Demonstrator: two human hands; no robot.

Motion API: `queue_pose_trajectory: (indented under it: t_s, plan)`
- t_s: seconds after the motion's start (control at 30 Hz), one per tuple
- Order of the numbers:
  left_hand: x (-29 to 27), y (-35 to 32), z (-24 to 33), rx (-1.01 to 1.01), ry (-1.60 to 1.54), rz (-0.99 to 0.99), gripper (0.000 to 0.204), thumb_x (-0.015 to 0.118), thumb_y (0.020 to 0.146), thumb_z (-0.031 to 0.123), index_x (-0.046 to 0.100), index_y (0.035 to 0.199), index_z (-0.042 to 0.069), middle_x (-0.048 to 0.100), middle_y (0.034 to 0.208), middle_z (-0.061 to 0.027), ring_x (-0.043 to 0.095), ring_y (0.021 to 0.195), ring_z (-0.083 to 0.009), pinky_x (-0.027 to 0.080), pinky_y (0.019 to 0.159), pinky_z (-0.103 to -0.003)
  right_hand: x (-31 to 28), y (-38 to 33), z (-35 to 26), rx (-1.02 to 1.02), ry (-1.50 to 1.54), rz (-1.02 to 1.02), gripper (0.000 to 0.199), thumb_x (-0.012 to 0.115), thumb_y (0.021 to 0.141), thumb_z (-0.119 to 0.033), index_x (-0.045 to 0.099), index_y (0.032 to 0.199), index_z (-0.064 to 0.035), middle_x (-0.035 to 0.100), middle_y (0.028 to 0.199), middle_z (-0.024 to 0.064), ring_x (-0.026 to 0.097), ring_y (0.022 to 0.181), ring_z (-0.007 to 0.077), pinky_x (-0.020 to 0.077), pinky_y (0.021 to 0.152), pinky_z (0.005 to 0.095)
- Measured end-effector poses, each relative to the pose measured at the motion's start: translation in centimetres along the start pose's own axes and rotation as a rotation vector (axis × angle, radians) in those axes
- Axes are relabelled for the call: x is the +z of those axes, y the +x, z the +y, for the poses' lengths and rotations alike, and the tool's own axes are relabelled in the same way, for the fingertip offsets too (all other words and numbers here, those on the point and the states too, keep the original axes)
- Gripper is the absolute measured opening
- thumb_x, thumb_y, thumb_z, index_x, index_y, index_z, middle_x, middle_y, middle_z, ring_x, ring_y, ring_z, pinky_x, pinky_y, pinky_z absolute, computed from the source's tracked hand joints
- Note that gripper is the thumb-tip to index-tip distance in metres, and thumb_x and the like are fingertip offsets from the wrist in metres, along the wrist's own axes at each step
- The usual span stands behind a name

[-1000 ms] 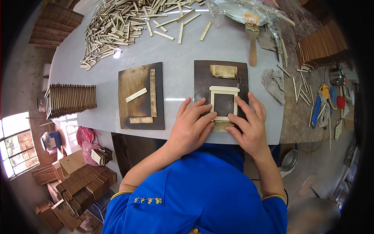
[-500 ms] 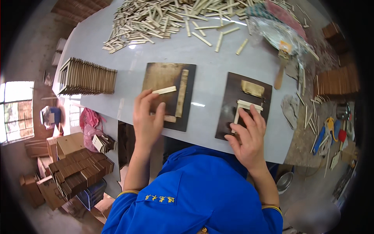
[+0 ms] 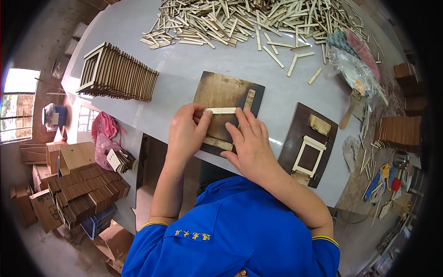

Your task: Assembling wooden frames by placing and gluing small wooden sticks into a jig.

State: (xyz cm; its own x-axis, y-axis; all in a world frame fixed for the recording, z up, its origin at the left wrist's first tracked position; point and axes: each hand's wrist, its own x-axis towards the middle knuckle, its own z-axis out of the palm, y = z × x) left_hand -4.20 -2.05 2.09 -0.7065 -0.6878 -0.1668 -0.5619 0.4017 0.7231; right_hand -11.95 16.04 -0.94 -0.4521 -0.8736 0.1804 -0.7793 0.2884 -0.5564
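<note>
Both hands, left (image 3: 185,131) and right (image 3: 249,143), pinch my light, stiff, likely snappable wooden strip (image 3: 220,111) by its ends on the dark board (image 3: 221,90) near the desk's front edge.

The light is bright and even, daylight-like. Just beyond my left hand (image 3: 187,131) the pale worktop (image 3: 194,74) shines softly, with a small white glare streak just right of my right hand (image 3: 249,143). Shadows under my hands are faint and short. Far to my left a window (image 3: 18,104) is blown out white. The middle is sharp: I can see grain on the wooden strip (image 3: 220,111) at my fingertips. Straight edges bend toward the rim, detail softens there, and black corners ring the view.
</note>
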Motion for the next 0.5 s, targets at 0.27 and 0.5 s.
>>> queue_pose_trajectory:
  t_s: [0.27,0.5]
  plan:
    - [1.2,0.3,-0.9,0.141,-0.01,0.057,0.023,0.066,0.099,0.013,0.07,0.107,-0.009,0.067,0.091,-0.0144,0.06,0.071,-0.0203,0.052,0.066,-0.033,0.6,-0.1,-0.4,0.022,0.057,0.003,0.066,0.082,0.087,-0.025,0.057,0.142,0.0012,0.033,0.164,0.0345,0.027,0.156,0.0491,0.0242,0.123,0.0578]
    - [2.0,-0.4,-2.7,-0.019,-0.665,-0.068,0.026,0.062,0.104,0.012,0.071,0.122,-0.004,0.066,0.088,-0.0078,0.057,0.072,-0.0117,0.047,0.062,-0.026,0.7,-0.7,-0.3,0.049,0.173,0.047,0.068,0.081,0.088,-0.024,0.055,0.146,-0.0006,0.034,0.166,0.0307,0.026,0.157,0.047,0.0235,0.124,0.0576]
